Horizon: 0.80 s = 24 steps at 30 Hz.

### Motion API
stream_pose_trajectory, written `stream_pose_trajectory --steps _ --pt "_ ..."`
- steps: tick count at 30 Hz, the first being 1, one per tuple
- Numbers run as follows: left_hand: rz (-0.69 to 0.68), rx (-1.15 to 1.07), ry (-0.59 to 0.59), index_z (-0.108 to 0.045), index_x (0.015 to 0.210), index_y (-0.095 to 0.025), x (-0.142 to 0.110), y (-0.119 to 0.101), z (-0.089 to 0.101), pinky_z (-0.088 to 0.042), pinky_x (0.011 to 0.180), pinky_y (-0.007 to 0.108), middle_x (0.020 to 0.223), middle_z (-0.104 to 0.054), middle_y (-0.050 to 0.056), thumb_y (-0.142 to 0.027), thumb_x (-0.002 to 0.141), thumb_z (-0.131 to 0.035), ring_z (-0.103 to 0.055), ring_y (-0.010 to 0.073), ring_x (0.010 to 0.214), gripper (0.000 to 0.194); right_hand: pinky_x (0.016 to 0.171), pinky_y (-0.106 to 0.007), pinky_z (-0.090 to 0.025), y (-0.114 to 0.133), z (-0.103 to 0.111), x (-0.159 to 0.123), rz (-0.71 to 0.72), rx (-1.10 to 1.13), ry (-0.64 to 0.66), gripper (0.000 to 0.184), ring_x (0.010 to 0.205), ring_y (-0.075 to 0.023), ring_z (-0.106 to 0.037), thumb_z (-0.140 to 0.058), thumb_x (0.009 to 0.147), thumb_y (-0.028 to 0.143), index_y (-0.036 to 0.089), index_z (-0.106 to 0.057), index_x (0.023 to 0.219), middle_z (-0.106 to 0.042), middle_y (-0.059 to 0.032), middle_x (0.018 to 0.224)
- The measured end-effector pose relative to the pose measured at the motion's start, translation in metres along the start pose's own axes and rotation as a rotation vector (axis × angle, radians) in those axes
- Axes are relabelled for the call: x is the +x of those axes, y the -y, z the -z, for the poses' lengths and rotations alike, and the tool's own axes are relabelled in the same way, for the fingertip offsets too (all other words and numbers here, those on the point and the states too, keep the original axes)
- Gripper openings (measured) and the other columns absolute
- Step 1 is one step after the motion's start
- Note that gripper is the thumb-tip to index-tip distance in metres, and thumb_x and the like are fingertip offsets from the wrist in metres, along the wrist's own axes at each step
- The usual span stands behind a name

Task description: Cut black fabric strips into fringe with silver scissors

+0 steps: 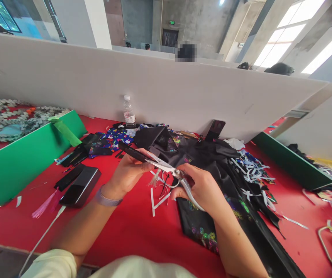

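Note:
My left hand [128,175] is closed on a narrow black strip of fabric [132,151], whose folded end sticks out up and to the left. My right hand [203,189] grips a pair of scissors [167,168] by the silver handles. The blades point left and are parted at the strip, close to my left thumb. Pale loose threads [154,178] hang below them. Under and beyond my right hand spreads black satiny fabric [215,166] with shiny coloured flowers. Thin white offcuts [153,204] lie on the red table [119,235] below the scissors.
A phone [80,187] with a white cable lies at left beside a pink tassel [44,202]. A water bottle [129,114] and another phone [215,129] stand at the back. Green dividers [35,158] flank the workspace. White scraps [251,168] are heaped at right.

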<state>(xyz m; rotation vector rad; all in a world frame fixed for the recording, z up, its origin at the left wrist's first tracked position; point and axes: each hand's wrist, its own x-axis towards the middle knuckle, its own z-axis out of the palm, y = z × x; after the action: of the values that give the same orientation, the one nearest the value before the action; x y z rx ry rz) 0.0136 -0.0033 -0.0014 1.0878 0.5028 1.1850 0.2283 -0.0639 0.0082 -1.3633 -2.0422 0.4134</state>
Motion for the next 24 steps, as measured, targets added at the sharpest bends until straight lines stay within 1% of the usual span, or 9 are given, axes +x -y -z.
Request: stream_pose_trajectory --steps 4,7,9,12,15,20,24 --pt "-0.02 -0.008 0.017 -0.074 0.071 -0.018 -0.0009 -0.0004 0.0013 -0.049 0.064 0.024 0.069 -0.071 0.001 -0.021 0.06 -0.087 -0.063 0.0133 0.067 0.017 0.053 -0.021 -0.035 -0.0004 -0.0001 -0.0001 0.015 -0.034 -0.023 0.053 0.056 -0.0119 -0.049 -0.072 0.07 0.064 0.016 -0.064 0.091 -0.062 -0.0017 0.07" --pt "-0.021 -0.011 -0.006 -0.074 0.07 -0.018 -0.0008 -0.0006 0.0008 -0.049 0.064 0.023 0.068 -0.071 0.001 -0.02 0.059 -0.088 -0.063 0.0129 0.066 0.018 0.052 -0.021 -0.035 -0.0009 -0.0011 0.0007 0.012 -0.037 -0.03 0.055 0.055 -0.0119 -0.048 -0.071 0.07 0.066 0.016 -0.065 0.091 -0.062 -0.0015 0.068" --pt "-0.022 -0.018 -0.035 -0.073 0.07 -0.018 -0.0003 -0.0009 0.0001 -0.049 0.063 0.023 0.067 -0.07 0.0 -0.019 0.057 -0.088 -0.063 0.0129 0.066 0.02 0.051 -0.021 -0.034 -0.0014 -0.0018 0.0018 -0.006 -0.009 -0.021 0.057 0.054 -0.0115 -0.046 -0.07 0.069 0.068 0.016 -0.064 0.09 -0.06 -0.0005 0.066" --pt "-0.028 -0.017 -0.05 -0.073 0.071 -0.017 0.0002 -0.0009 -0.0003 -0.049 0.063 0.023 0.066 -0.07 0.0 -0.018 0.056 -0.088 -0.063 0.0125 0.064 0.022 0.048 -0.021 -0.03 -0.0022 -0.0016 0.0031 -0.032 0.05 0.027 0.058 0.053 -0.0107 -0.043 -0.068 0.068 0.071 0.017 -0.063 0.089 -0.057 0.0013 0.063" --pt "-0.031 -0.002 -0.033 -0.072 0.071 -0.017 0.0003 -0.0001 0.0006 -0.05 0.064 0.024 0.068 -0.07 0.0 -0.018 0.057 -0.087 -0.063 0.0136 0.065 0.021 0.048 -0.021 -0.031 -0.0031 -0.0003 0.0032 -0.025 0.05 0.062 0.061 0.055 -0.0112 -0.043 -0.068 0.068 0.072 0.017 -0.061 0.093 -0.057 0.0012 0.066" --pt "-0.033 0.009 -0.028 -0.071 0.072 -0.017 -0.0002 0.001 0.0007 -0.05 0.064 0.026 0.068 -0.07 0.001 -0.02 0.058 -0.087 -0.064 0.015 0.065 0.021 0.051 -0.021 -0.033 -0.0035 -0.0003 0.0013 0.006 0.018 0.044 0.06 0.058 -0.0118 -0.046 -0.067 0.07 0.07 0.017 -0.059 0.096 -0.06 -0.0013 0.075" --pt "-0.018 0.015 -0.016 -0.072 0.07 -0.016 -0.0008 -0.0002 -0.0018 -0.049 0.062 0.024 0.066 -0.069 0.001 -0.021 0.058 -0.088 -0.063 0.0142 0.064 0.021 0.052 -0.021 -0.034 -0.0021 -0.0014 0.0006 0.007 0.021 0.036 0.058 0.058 -0.0116 -0.046 -0.068 0.071 0.069 0.017 -0.059 0.095 -0.061 -0.0017 0.077"
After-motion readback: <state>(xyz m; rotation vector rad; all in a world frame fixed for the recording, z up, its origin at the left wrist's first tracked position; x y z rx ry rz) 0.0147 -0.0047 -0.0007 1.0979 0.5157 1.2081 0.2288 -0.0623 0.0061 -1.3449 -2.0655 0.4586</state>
